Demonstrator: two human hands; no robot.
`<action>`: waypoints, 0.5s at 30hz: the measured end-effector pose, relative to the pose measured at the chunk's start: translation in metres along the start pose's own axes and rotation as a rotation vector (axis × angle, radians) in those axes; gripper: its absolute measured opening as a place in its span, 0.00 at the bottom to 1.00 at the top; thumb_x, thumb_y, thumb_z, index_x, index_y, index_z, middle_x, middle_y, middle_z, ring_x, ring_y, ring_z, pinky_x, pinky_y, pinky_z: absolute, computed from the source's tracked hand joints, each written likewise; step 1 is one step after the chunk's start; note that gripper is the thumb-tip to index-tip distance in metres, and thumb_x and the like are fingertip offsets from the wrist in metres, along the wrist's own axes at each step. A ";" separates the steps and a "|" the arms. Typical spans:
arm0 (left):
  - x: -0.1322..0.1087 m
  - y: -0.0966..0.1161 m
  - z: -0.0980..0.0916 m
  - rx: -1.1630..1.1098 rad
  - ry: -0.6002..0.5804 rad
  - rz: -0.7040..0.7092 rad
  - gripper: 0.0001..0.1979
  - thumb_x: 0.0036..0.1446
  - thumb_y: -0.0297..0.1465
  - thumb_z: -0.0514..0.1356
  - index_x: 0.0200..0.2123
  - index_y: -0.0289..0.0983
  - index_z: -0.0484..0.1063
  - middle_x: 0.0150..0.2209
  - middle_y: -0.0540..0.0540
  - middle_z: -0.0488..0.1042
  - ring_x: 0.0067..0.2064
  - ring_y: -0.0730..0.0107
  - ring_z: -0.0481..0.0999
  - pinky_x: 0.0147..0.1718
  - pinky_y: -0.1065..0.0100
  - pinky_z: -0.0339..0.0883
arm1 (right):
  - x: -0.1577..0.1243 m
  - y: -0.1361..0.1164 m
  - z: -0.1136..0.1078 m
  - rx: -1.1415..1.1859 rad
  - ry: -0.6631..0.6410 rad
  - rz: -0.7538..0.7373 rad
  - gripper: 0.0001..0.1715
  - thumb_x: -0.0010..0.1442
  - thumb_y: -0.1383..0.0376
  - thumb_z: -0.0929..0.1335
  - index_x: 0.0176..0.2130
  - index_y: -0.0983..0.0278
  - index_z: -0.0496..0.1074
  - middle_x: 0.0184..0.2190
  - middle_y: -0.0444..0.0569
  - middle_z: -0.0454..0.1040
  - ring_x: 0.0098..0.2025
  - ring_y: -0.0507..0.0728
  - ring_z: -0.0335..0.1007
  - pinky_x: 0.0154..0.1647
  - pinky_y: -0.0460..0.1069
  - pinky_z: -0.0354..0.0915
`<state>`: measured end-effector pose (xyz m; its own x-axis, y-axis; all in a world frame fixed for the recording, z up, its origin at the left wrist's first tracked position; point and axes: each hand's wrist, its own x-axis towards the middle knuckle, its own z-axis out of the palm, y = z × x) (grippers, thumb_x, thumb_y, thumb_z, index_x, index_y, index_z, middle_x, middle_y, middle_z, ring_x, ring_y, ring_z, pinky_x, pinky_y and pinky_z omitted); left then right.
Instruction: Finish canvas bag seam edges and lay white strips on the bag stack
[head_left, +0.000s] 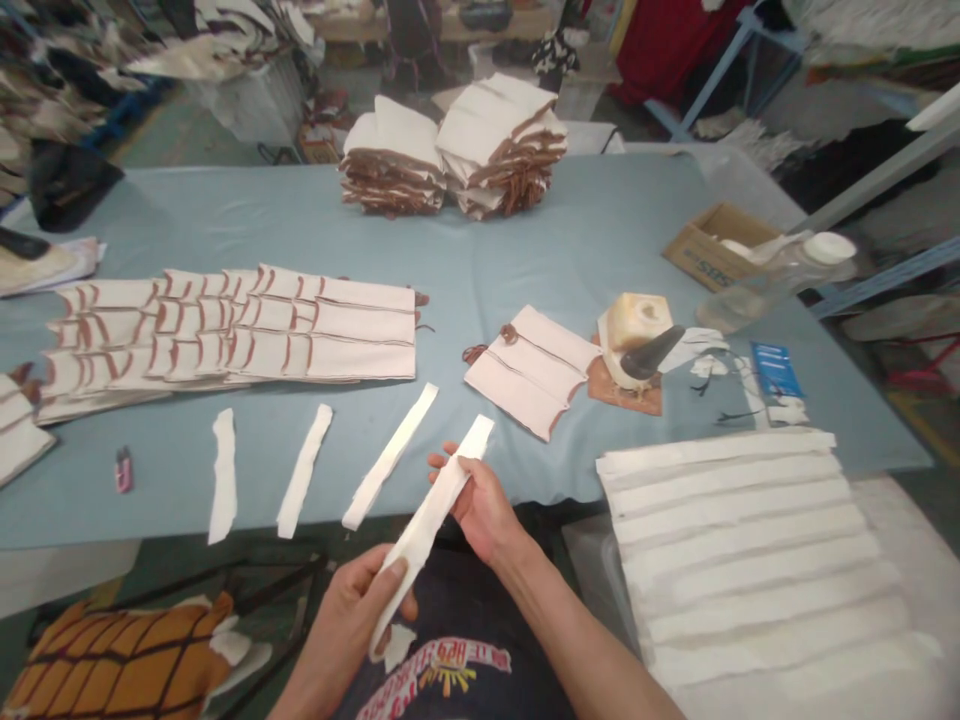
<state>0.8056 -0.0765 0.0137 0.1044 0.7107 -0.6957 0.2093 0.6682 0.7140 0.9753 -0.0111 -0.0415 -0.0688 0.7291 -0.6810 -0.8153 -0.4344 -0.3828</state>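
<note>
A long white strip [429, 517] slants up and to the right between my two hands, over the table's near edge. My left hand [364, 590] pinches its lower part, thumb on top. Higher up, my right hand [480, 500] grips the strip near its upper end, with the thumb across it and the fingers behind. Three similar strips lie apart on the table to the left: the nearest strip [391, 455], a middle strip [304, 470] and a far-left strip [223, 475]. Beyond my right hand lies a pale panel with brown edges [532, 370].
Overlapping pale panels [247, 330] cover the table's left side; folded stacks [495, 135] stand at the back. A yellowish block with a dark cone [637, 325], a cardboard box [712, 250] and a clear bottle [780, 275] are right. Pink snips [123, 470] lie left. Layered white strips [750, 560] hang front right.
</note>
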 end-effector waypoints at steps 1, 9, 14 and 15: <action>0.005 -0.003 -0.001 0.000 0.004 0.004 0.31 0.53 0.60 0.64 0.33 0.34 0.75 0.21 0.48 0.75 0.15 0.79 0.60 0.16 0.75 0.53 | 0.008 -0.001 0.001 -0.027 0.000 -0.022 0.17 0.60 0.62 0.68 0.48 0.63 0.74 0.38 0.49 0.85 0.35 0.57 0.80 0.36 0.49 0.73; 0.063 -0.033 -0.017 -0.041 -0.023 0.060 0.28 0.52 0.57 0.65 0.31 0.35 0.75 0.23 0.48 0.77 0.19 0.74 0.67 0.22 0.71 0.60 | 0.086 0.004 -0.001 -0.249 0.076 -0.072 0.16 0.71 0.57 0.69 0.51 0.66 0.74 0.42 0.49 0.80 0.38 0.55 0.78 0.41 0.52 0.75; 0.103 -0.060 -0.022 -0.048 -0.006 0.075 0.26 0.58 0.55 0.63 0.29 0.36 0.72 0.23 0.52 0.73 0.20 0.74 0.66 0.22 0.70 0.59 | 0.118 -0.004 -0.006 -0.376 0.101 -0.074 0.17 0.71 0.57 0.70 0.53 0.66 0.73 0.48 0.51 0.77 0.44 0.57 0.78 0.44 0.55 0.77; 0.108 -0.063 -0.022 -0.045 -0.007 0.071 0.24 0.61 0.53 0.63 0.30 0.36 0.72 0.23 0.52 0.73 0.20 0.75 0.66 0.22 0.71 0.60 | 0.122 -0.007 -0.006 -0.399 0.103 -0.078 0.18 0.71 0.58 0.70 0.54 0.66 0.73 0.49 0.52 0.77 0.44 0.57 0.78 0.45 0.55 0.77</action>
<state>0.7821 -0.0369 -0.1050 0.1241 0.7554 -0.6434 0.1577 0.6252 0.7644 0.9760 0.0774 -0.1256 0.0589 0.7199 -0.6916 -0.5276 -0.5657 -0.6337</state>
